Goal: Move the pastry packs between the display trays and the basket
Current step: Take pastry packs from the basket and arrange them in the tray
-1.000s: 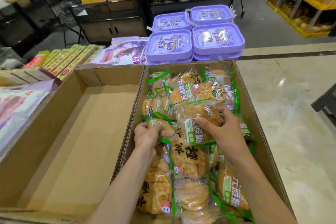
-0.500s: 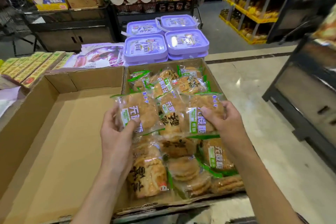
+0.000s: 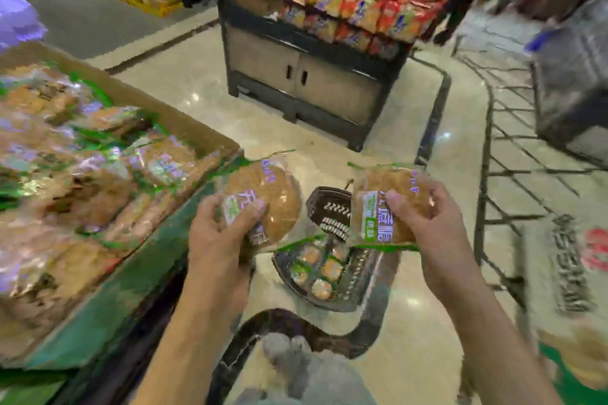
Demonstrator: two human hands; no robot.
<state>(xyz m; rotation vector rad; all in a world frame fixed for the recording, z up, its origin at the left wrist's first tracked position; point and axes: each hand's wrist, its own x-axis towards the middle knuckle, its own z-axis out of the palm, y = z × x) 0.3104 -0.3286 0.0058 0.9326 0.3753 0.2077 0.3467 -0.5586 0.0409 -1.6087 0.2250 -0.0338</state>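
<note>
Shop floor, each hand [image 3: 217, 233] [image 3: 437, 227] gripping one pastry pack [image 3: 266, 200] [image 3: 381, 207], seemingly above basket [image 3: 358, 276]

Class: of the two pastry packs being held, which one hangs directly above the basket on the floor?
The pack in the right hand, the right-hand pack; the left-hand pack hangs beside the basket, nearer the tray.

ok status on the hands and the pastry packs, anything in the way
Left hand shut on left pastry pack; right hand shut on right pastry pack. Both above the basket on the floor, packs already inside. Nothing in the way.
</note>
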